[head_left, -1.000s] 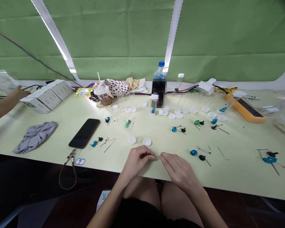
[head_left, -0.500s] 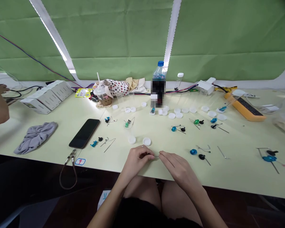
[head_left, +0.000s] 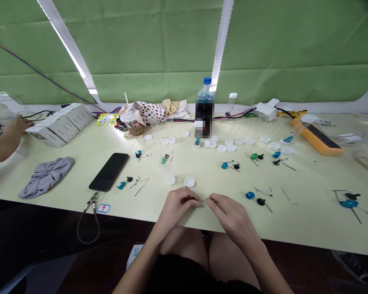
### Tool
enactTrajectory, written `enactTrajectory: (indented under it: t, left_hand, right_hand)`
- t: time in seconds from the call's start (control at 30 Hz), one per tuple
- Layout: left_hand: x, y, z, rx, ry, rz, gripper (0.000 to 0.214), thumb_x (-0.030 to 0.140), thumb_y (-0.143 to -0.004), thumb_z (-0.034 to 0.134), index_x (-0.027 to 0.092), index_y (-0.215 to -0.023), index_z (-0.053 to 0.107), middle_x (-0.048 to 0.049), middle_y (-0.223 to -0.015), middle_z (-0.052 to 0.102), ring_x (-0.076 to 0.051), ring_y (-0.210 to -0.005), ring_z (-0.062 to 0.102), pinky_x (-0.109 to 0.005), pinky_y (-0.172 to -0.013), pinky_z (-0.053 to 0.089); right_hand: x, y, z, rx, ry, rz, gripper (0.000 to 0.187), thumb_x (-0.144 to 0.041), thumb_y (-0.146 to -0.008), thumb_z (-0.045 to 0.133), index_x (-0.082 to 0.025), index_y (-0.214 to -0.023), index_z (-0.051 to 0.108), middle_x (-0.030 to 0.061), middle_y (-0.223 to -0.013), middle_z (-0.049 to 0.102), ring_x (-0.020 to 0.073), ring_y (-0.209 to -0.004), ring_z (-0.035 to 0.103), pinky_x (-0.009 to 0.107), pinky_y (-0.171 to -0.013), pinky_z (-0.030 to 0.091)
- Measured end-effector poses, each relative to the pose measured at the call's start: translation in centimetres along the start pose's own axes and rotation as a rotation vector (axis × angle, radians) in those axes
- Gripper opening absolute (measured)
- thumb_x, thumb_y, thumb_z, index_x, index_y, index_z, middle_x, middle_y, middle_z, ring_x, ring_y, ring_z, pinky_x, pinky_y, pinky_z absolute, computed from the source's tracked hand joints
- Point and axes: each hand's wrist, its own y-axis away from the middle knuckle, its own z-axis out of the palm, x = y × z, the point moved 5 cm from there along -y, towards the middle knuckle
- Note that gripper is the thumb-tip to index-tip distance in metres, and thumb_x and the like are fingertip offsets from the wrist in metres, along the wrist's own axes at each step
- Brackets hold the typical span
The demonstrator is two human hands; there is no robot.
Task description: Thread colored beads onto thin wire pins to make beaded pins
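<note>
Close to the table's front edge, my left hand (head_left: pixel 178 204) is closed in a pinch round a small dark part, mostly hidden by the fingers. A thin metal rod (head_left: pixel 203 200) sticks out of it to the right. The fingertips of my right hand (head_left: pixel 228 212) are pinched at the rod's other end. Just beyond my left hand lies a round white cap (head_left: pixel 189 182), and beside it a clear tube with a white cap (head_left: pixel 170 180). To the right of my hands are a blue piece (head_left: pixel 250 195), a black round piece (head_left: pixel 260 201) and bent metal rods (head_left: pixel 286 196).
A phone (head_left: pixel 108 172) and a grey scrunchie (head_left: pixel 46 177) lie to the left. A bottle (head_left: pixel 205 98), a drink cup (head_left: pixel 134 124) and several white caps (head_left: pixel 231 148) stand behind. A power strip (head_left: pixel 320 136) is back right. Another person's hand (head_left: pixel 16 130) is beside white boxes (head_left: pixel 61 124).
My right hand's fingers have shifted slightly at the rod; my left hand stays put. The other person's hand at far left has reached towards the white boxes.
</note>
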Motion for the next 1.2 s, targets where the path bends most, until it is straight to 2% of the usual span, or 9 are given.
enactTrajectory:
  t: [0.3,0.73,0.93,1.2]
  left_hand:
    - [-0.2,0.0,0.0,0.006,-0.011,0.009,0.005,0.017,-0.079,0.07,0.019,-0.08,0.075,-0.0023,-0.078,0.071,-0.017,-0.072,0.063,-0.025,-0.066,0.046]
    - [-0.2,0.1,0.0,0.021,-0.032,-0.024,0.007,0.017,-0.076,0.072,0.02,-0.082,0.074,-0.0013,-0.08,0.074,-0.016,-0.07,0.065,-0.025,-0.066,0.047]
    - [-0.5,0.1,0.2,0.015,-0.035,-0.031,0.007,0.02,-0.078,0.072,0.019,-0.084,0.072,-0.002,-0.08,0.073,-0.017,-0.072,0.065,-0.026,-0.069,0.049]
    - [0.7,0.2,0.2,0.0,-0.073,0.058,0.008,0.02,-0.085,0.064,0.019,-0.082,0.072,-0.0026,-0.08,0.072,-0.016,-0.074,0.064,-0.026,-0.068,0.047]
  right_hand:
    - [0.0,-0.1,-0.1,0.017,-0.019,0.015,0.025,0.0,-0.093,0.045,-0.01,-0.103,0.066,0.0128,-0.096,0.069,0.0209,-0.089,0.065,0.032,-0.078,0.051]
    - [0.1,0.5,0.2,0.033,-0.029,0.029,0.027,-0.003,-0.094,0.043,-0.011,-0.106,0.066,0.012,-0.096,0.07,0.0199,-0.083,0.068,0.031,-0.071,0.053]
    - [0.6,0.4,0.9,-0.014,-0.191,0.14,0.028,-0.006,-0.097,0.039,-0.013,-0.112,0.062,0.0087,-0.09,0.069,0.0169,-0.077,0.068,0.028,-0.067,0.053]
    - [1.2,0.1,1.4,-0.036,-0.39,0.259,0.022,-0.019,-0.101,0.041,-0.017,-0.116,0.057,0.008,-0.094,0.069,0.017,-0.079,0.068,0.028,-0.072,0.056]
